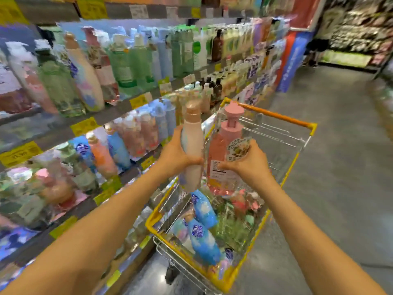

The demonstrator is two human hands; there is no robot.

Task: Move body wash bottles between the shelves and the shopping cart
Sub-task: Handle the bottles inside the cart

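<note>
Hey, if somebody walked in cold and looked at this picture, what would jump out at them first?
First, the two bottles held up mid-frame over the yellow-rimmed shopping cart: the left hand grips a cream bottle with a gold cap, and the right hand grips a clear pink pump bottle. Below them, blue bottles lie in the cart, and the left side is filled by shelves of bottles.

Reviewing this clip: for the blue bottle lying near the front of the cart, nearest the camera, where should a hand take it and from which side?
Both hands are busy now. I would take the blue bottle across its broad middle, coming straight down from above. It lies on its side among other bottles inside the cart, whose wire walls block any side approach. Fingers should wrap across its width; its cap end is hard to make out.
</note>
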